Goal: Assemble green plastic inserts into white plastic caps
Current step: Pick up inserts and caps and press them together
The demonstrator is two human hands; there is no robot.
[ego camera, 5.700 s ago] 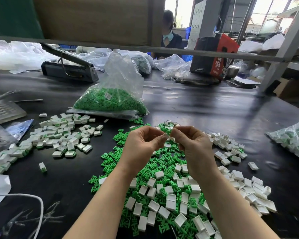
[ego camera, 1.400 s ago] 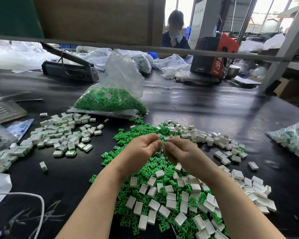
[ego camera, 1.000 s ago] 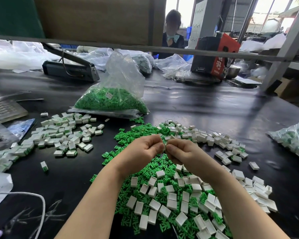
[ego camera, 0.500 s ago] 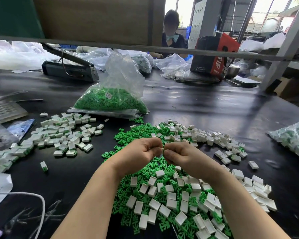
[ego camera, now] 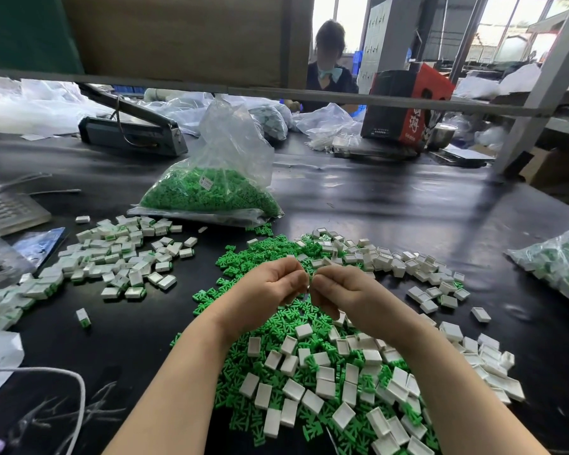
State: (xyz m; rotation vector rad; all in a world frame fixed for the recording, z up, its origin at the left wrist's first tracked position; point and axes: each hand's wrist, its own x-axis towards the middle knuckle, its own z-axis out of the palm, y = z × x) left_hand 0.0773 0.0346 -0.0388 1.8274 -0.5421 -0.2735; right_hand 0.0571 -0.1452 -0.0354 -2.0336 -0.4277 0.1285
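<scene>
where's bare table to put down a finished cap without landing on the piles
Bare black table lies behind the mixed pile, right of the bag of green inserts. Another strip runs between the mixed pile and the assembled caps on the left. Under the left hand and right hand it is crowded.

**A small factory assembly bench**

This is a workshop floor for hand assembly. A long black table (ego camera: 391, 205) carries loose green inserts (ego camera: 276, 326) and white caps (ego camera: 322, 387) in heaps, with a sorted pile of caps (ego camera: 119, 257) off to the left. A clear bag (ego camera: 211, 192) holds more inserts in bulk. A heat sealer (ego camera: 132, 133) sits behind it, near other plastic bags (ego camera: 329, 121) and a red carton (ego camera: 404, 106). A second worker (ego camera: 329, 70) sits across the table. Steel racking (ego camera: 546, 77) and tall industrial windows (ego camera: 519, 31) stand behind.
</scene>
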